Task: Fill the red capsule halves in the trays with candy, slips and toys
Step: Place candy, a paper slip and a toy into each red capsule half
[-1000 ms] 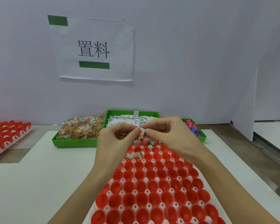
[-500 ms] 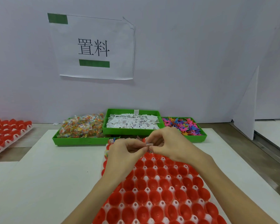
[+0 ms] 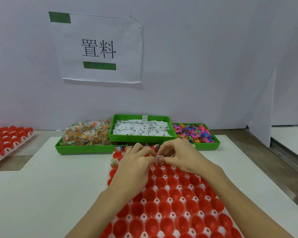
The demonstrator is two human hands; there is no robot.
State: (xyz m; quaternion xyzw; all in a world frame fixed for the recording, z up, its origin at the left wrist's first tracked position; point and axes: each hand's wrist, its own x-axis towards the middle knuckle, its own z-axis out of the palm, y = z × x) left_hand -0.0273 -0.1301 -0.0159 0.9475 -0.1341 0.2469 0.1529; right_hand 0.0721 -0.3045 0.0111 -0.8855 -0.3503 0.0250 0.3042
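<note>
Red capsule halves (image 3: 169,203) sit cup-up in a white tray (image 3: 212,197) that fills the view from the centre down to 6 o'clock, and only a few cups at its far edge, by 12 o'clock of the tray, hold anything yet. Above those far rows the left hand (image 3: 136,162) and right hand (image 3: 177,157) meet, each pinching a small white slip (image 3: 159,158) between thumb and fingertips — whether it is one slip or a small stack is too small to tell. The step looks like separating a single slip and dropping it into a cup. To do it well, peel one piece off cleanly, lower it right over the chosen cup and release close to the rim so it cannot flutter into a neighbour. Refills wait at 12 o'clock: candy (image 3: 86,133), slips bin (image 3: 141,139), toys (image 3: 194,133).
</note>
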